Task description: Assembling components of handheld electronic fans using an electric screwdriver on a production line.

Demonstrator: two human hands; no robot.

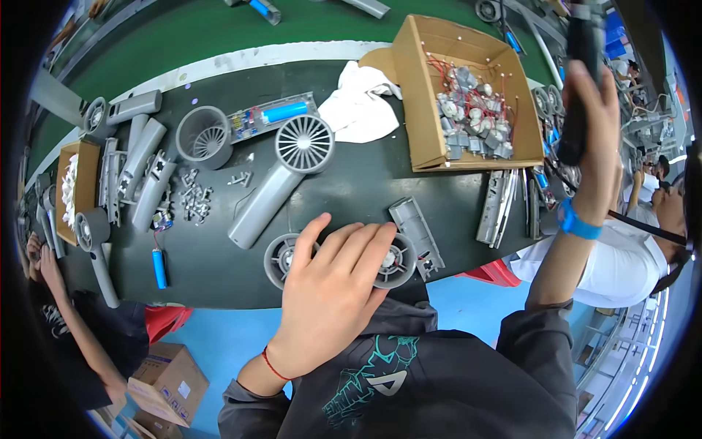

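My left hand (pixel 329 285) lies palm down over two round grey fan housings (pixel 278 262) at the table's near edge, its fingers stretched out. Much of both housings is hidden under it. At the upper right my raised right hand (pixel 603 121) is wrapped round an upright black electric screwdriver (pixel 575 121), whose upper end blurs at the picture's rim. Just beyond my left hand rests a grey handheld fan body (pixel 267 205) with a round slatted head. A grey half-shell (pixel 417 233) lies right of the housings.
A cardboard box (pixel 420 110) holds small motors with red wires. Nearby are a white cloth (pixel 363 102), a grey cup-shaped housing (pixel 203 137), loose screws (pixel 195 199) and a blue battery cell (pixel 159 268). Other people sit at left and right. A green conveyor (pixel 322 29) runs behind.
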